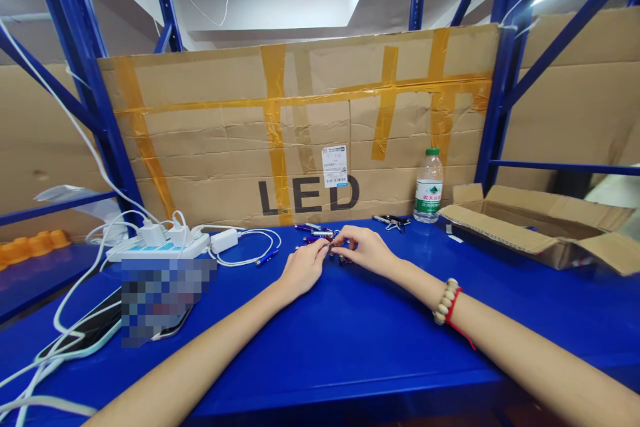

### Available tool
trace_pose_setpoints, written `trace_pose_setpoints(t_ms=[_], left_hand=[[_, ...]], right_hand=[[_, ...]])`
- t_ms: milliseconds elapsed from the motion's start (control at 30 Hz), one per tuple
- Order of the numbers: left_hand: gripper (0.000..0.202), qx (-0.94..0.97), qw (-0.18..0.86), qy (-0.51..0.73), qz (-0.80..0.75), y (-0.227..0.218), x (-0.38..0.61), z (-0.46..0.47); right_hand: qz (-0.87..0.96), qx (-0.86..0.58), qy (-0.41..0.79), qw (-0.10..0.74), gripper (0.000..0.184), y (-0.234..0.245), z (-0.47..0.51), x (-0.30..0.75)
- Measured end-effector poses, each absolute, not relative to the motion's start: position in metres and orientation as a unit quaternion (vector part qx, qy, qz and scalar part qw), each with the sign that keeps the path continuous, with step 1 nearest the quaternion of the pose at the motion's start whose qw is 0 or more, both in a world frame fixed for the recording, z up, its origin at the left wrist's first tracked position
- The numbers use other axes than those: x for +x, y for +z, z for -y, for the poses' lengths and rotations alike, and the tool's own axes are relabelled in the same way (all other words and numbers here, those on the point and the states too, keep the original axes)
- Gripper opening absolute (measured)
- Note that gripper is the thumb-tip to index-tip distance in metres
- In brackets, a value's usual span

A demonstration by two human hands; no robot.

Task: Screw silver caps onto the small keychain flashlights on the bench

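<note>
My left hand (303, 268) and my right hand (369, 250) meet over the far middle of the blue table (325, 353). Both have their fingertips pinched together around something small that I cannot make out. Just behind and under the fingers lies a loose group of pens (311, 227), some blue and some silvery, partly hidden by the hands. Small dark pieces show below my right fingers. A single blue pen (267, 257) lies apart, left of my left hand.
On the left stand a white power strip (120, 251) with chargers, tangled white cables and a phone (93, 323) beside a blurred patch. Back right are small dark and metallic items (393, 222), a water bottle (429, 197) and an open cardboard box (520, 233). Cardboard (225, 167) backs the table.
</note>
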State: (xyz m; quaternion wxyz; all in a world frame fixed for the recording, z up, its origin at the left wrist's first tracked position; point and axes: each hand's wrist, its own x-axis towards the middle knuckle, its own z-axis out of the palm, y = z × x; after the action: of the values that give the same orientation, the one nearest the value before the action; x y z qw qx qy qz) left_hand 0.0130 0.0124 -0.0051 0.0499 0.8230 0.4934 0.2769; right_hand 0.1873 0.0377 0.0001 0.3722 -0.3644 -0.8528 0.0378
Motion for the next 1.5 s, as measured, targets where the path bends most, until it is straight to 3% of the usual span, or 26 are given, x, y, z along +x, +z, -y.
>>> trace_pose_setpoints(t_ms=[433,767,1167,1500], left_hand=[[0.030,0.839,0.106,0.274,-0.459,-0.009,0.009,-0.020],[0.031,0.833,0.119,0.307,-0.445,-0.012,0.009,-0.023],[0.029,0.877,0.072,0.200,-0.431,-0.009,0.008,-0.016],[0.021,0.872,0.101,0.244,-0.411,-0.011,0.009,-0.017]], right_hand=[[0.871,-0.280,0.073,0.397,0.023,-0.004,-0.046,0.189],[0.848,-0.312,0.025,0.428,0.015,-0.001,-0.044,0.187],[0.884,-0.264,0.071,0.378,0.018,-0.006,-0.051,0.197],[0.885,-0.256,0.063,0.383,0.012,-0.001,-0.049,0.197]])
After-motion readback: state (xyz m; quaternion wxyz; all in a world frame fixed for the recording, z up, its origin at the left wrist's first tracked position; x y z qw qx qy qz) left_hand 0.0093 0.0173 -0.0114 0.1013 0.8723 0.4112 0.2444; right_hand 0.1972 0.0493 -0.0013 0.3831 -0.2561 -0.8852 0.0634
